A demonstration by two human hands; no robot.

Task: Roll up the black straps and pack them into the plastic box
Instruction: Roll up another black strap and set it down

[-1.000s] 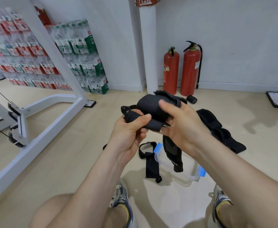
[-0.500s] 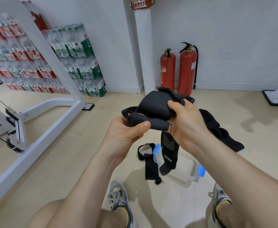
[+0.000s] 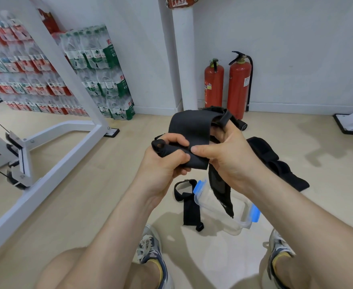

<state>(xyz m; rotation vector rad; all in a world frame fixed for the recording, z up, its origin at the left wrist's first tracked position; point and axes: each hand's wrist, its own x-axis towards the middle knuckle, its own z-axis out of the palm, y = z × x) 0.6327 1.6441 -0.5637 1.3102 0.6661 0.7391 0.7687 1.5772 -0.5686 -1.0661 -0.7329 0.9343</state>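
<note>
Two hands, one black strap (image 3: 192, 130) — our left hand (image 3: 165, 163) clamps the rolled end against unwinding; our right hand (image 3: 227, 161) pinches the slack over the plastic box (image 3: 241, 225).

I read this as a gym, probably a back corner of it. From 9 down to 7 o'clock a white steel machine frame (image 3: 46, 184) slants across my view, a thin cable (image 3: 2, 127) running to it. At 3 o'clock the foot of another white machine (image 3: 347, 125) sits on the pale wood-look floor (image 3: 87, 205). Shrink-wrapped packs of bottled water (image 3: 96, 76) are stacked high against the wall at 11 o'clock. Two red fire extinguishers (image 3: 239, 86) stand beside a white pillar (image 3: 182, 59) at 12 o'clock. Black straps (image 3: 275, 161) lie on the floor at 2 o'clock.
</note>
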